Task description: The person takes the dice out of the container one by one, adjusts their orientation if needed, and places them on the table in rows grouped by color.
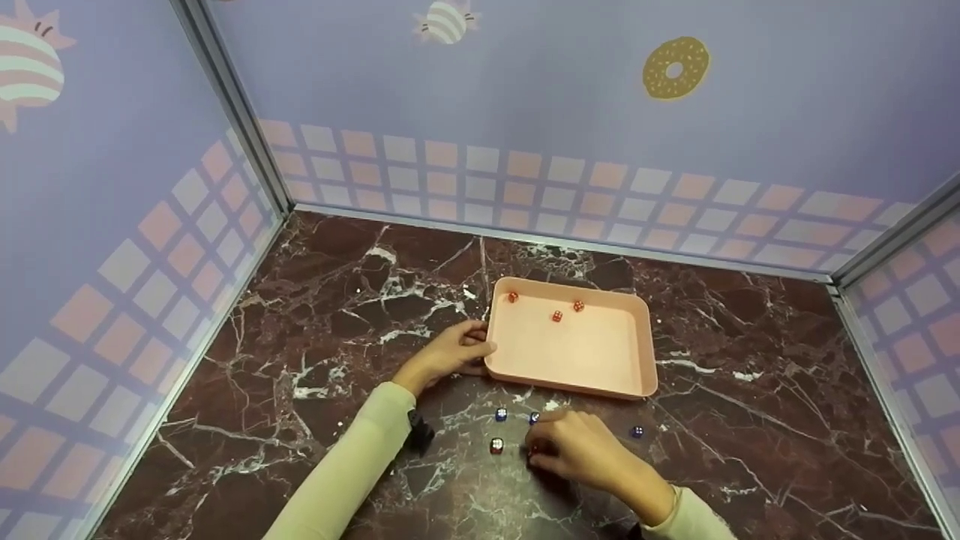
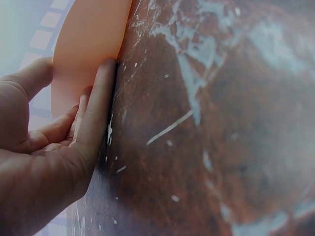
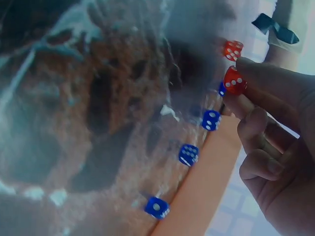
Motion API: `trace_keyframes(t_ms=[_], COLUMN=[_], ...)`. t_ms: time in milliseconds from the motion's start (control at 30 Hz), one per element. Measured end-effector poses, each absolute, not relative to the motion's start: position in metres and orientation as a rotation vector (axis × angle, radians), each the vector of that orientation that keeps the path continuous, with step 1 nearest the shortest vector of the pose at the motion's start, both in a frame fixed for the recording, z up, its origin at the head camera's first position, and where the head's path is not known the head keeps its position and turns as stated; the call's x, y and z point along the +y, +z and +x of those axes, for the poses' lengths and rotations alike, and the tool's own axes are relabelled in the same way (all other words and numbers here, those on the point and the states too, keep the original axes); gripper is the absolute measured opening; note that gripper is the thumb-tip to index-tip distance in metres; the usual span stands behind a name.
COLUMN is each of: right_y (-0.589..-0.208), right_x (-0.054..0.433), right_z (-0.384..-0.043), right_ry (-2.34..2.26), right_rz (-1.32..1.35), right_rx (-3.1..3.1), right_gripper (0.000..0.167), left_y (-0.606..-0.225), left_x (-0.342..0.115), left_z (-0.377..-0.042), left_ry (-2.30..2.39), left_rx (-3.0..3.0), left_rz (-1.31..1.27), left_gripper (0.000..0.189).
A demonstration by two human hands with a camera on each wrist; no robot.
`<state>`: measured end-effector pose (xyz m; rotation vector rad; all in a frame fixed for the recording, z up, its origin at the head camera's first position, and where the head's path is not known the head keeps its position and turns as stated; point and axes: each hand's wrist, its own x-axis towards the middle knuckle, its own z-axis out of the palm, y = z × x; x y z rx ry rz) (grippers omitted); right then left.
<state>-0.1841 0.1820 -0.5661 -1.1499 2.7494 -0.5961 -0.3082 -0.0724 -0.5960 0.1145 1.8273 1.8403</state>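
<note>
Head cam gives me both hands at once, so I'll go off that for most of it. Left hand (image 1: 450, 351) has hold of the left end of a peach tray (image 1: 577, 356), thumb at the rim and fingers against the outside, so the wall sits pinched between them with no real gap. Three red dice (image 1: 557, 316) lie inside, all toward the tray's far side.

Right hand (image 1: 581, 450) is just off the near side. My right wrist feed shows it best — thumb and a fingertip closed on a red die (image 3: 235, 82), other fingers curled in toward the palm. Can't tell from my end if that die is touching the marbled table (image 1: 750, 442) or lifted. A loose red die (image 3: 233, 50) sits near it on the table, and I count four blue dice (image 3: 188, 155) there too, strung out near the tray; from above I only get three, one partly covered by the fingers. Pale sleeves (image 1: 349, 465) on both arms.
</note>
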Motion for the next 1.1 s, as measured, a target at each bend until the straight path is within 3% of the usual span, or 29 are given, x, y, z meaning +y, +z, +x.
trace_keyframes(t_ms=[433, 667, 967, 1100], right_y=[-0.570, -0.567, -0.558, -0.558], right_x=[0.179, 0.179, 0.186, 0.198], right_z=[-0.179, -0.184, -0.213, -0.241], right_ry=[-0.508, -0.673, -1.033, -1.098], right_rz=[-1.143, -1.089, -1.019, -0.910], right_rx=[2.735, 2.726, 2.938, 3.036], right_gripper=[0.018, 0.019, 0.006, 0.010], left_y=[-0.597, -0.598, -0.594, -0.595], left_x=[-0.072, -0.075, -0.076, -0.073], left_z=[-0.310, -0.309, -0.308, -0.310], left_ry=[1.828, 1.810, 1.819, 1.825], left_rx=[1.830, 1.841, 1.843, 1.832], left_rz=[0.117, 0.148, 0.120, 0.119], left_gripper=[0.060, 0.060, 0.061, 0.060])
